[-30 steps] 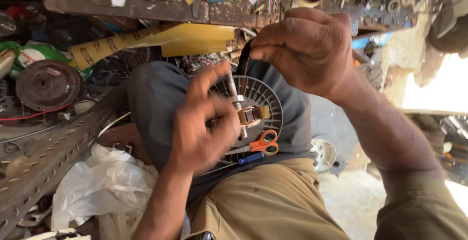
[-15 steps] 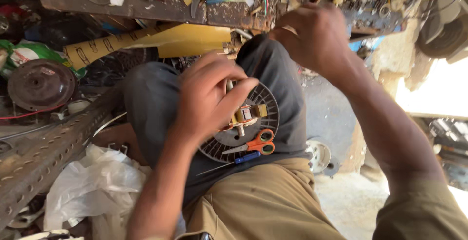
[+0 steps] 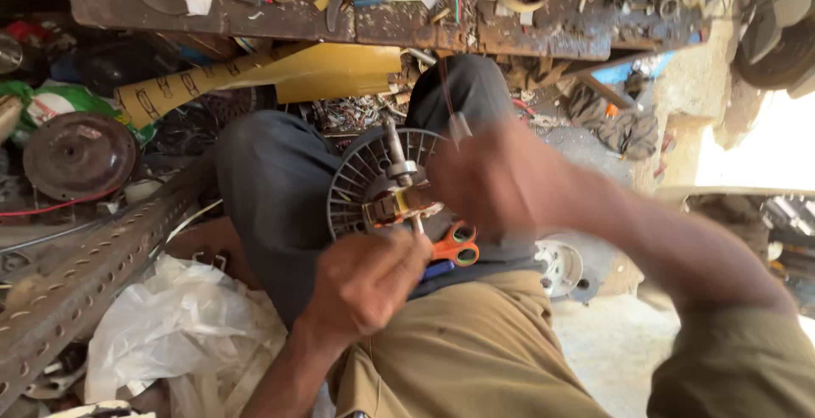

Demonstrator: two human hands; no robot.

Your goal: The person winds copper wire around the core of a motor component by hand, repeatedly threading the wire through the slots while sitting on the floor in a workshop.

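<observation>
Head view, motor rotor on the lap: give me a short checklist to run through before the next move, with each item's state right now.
1. Rotor resting on the lap: ok, it lies on the dark trousers.
2. Left hand at the shaft's lower end: ok, fingers closed there.
3. Right hand steady: not ok, it is motion-blurred.
4. What the right hand holds: cannot tell; a thin red wire with a pale piece rises above it.
5. Scissors clear of the hands: not ok, they lie right beside the left hand.
6. Winding condition: cannot tell, too small.
</observation>
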